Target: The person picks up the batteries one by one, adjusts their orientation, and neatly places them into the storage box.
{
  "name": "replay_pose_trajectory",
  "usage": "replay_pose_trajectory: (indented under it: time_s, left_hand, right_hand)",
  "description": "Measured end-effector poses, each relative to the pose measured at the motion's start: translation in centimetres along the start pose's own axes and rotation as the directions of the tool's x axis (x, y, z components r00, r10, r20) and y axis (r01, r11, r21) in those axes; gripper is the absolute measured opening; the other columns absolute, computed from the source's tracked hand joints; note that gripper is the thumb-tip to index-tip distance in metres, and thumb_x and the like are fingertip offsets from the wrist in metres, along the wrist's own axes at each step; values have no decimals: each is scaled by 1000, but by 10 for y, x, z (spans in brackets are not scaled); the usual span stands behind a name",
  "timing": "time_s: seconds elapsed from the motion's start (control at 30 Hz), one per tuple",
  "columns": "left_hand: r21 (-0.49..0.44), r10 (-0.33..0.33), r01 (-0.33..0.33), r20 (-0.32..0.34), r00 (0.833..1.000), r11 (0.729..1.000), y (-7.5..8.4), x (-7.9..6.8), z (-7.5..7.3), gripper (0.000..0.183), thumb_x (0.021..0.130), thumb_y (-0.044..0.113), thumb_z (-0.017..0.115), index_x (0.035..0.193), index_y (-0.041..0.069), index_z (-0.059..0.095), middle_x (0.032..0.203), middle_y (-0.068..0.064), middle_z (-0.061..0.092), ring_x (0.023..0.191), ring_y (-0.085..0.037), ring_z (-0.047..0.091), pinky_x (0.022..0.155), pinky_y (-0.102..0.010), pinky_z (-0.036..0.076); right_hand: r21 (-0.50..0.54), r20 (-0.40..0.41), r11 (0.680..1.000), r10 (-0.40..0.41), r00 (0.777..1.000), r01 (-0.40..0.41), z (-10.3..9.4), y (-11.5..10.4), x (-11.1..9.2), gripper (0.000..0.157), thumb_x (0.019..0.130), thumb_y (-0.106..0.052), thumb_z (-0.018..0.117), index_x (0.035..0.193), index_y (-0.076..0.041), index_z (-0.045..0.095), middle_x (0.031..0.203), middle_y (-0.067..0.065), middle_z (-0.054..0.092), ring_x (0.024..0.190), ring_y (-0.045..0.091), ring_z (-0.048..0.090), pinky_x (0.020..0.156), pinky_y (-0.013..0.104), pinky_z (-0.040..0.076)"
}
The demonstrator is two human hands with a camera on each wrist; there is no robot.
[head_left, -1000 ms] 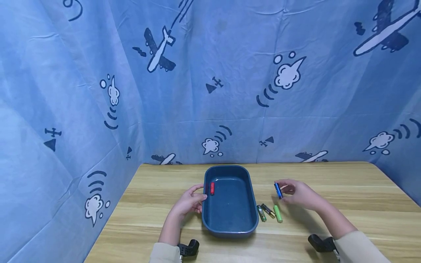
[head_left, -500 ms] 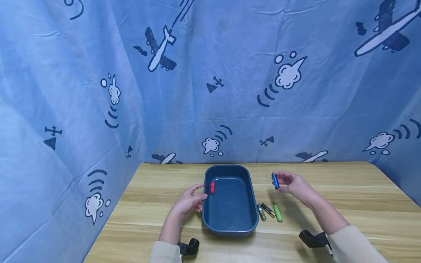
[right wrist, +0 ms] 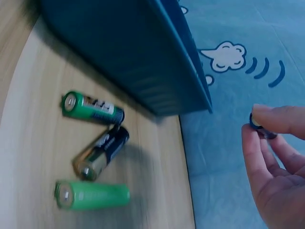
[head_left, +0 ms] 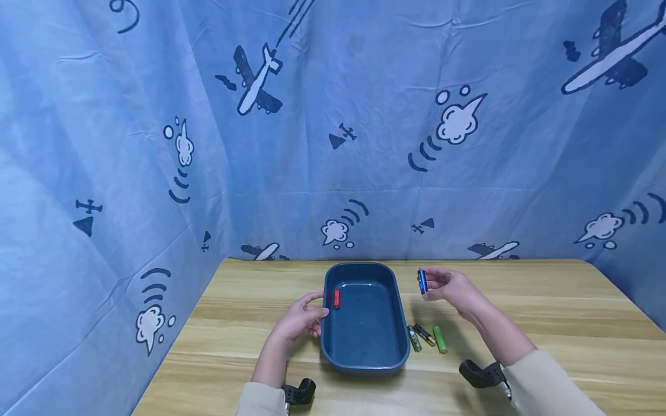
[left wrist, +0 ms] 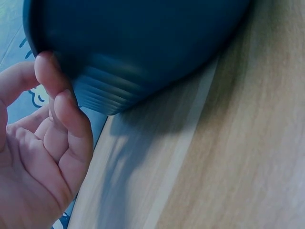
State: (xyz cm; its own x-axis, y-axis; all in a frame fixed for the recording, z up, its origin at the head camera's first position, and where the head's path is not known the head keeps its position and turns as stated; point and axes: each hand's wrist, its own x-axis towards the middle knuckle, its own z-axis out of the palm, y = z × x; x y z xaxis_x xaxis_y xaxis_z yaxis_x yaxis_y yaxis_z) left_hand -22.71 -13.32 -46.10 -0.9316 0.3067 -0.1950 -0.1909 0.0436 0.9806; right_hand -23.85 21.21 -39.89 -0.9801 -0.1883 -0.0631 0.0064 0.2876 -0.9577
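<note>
My left hand [head_left: 300, 318] grips the left wall of a dark blue plastic bin [head_left: 365, 365], thumb at the rim and fingers against the outside. Inside the bin, near that wall, lies a red battery [head_left: 336, 299]. My right hand [head_left: 451, 287] pinches a blue battery [head_left: 422, 281] between thumb and fingertips, raised above the table to the right of the bin. In the right wrist view only an end of this blue battery [right wrist: 256, 121] shows. Below that hand, a dark green battery [right wrist: 93, 107], a black and gold battery [right wrist: 101, 152] and a light green battery [right wrist: 93, 194] lie side by side.
The three loose batteries lie close by the bin's right wall on a wooden table [head_left: 218, 335]. A blue curtain [head_left: 291, 173] with airplane prints hangs behind the table and along its sides. Each wrist wears a black camera mount [head_left: 299, 393].
My right hand has lifted the blue battery and carried it leftward, closer to the bin. The left hand, the bin and the other batteries have stayed in place.
</note>
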Motion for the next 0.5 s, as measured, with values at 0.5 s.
replay_pose_trajectory:
  time_s: [0.5]
  left_hand:
    - [-7, -2, 2, 1, 1000, 1000, 1, -1, -1, 60, 86, 14, 64, 139, 6, 37, 67, -3, 59, 47, -11, 54, 48, -22, 47]
  right_hand:
    - [255, 66, 961, -126, 990, 105, 19, 1, 19, 70, 76, 10, 65, 137, 7, 30, 115, 20, 45, 95, 17, 58, 79, 29, 51]
